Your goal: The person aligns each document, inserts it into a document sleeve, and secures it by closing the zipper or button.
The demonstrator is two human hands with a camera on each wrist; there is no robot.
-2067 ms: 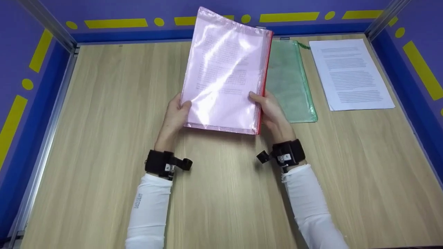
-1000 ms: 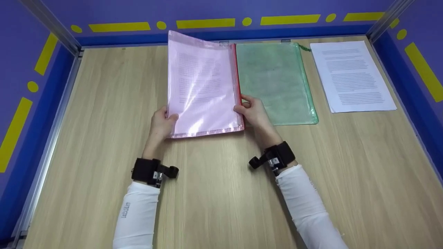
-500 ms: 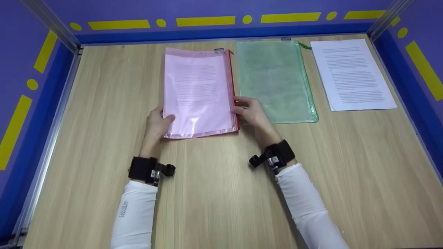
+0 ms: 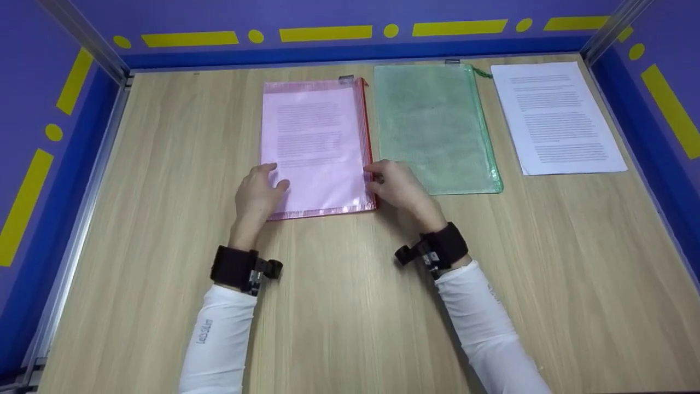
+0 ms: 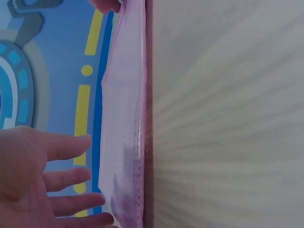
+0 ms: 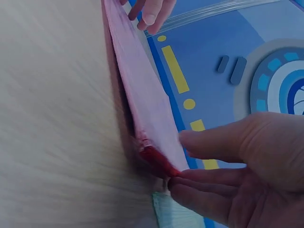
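Observation:
A pink zip document pouch (image 4: pixel 313 142) with a red zipper edge lies on the table, a printed sheet visible through it. Over its lower left edge is my left hand (image 4: pixel 257 194), thumb and fingers spread; in the left wrist view the fingers (image 5: pixel 66 180) hold nothing. My right hand (image 4: pixel 402 186) is at the pouch's lower right edge. Seen from the right wrist, its fingertips (image 6: pixel 178 180) meet the red zipper edge (image 6: pixel 159 160), while the thumb (image 6: pixel 213 142) stands apart above.
Right of the pink pouch lies a green zip pouch (image 4: pixel 432 126), partly behind my right hand. Farther right is a stack of printed paper (image 4: pixel 558 117). Blue panels (image 4: pixel 322 52) with yellow marks border the wooden table (image 4: pixel 339 306) at the back and sides.
The pink pouch has come down and left, from held tilted above the table to lying flat beside the green pouch. My left hand has let go of its edge; the right thumb has lifted off.

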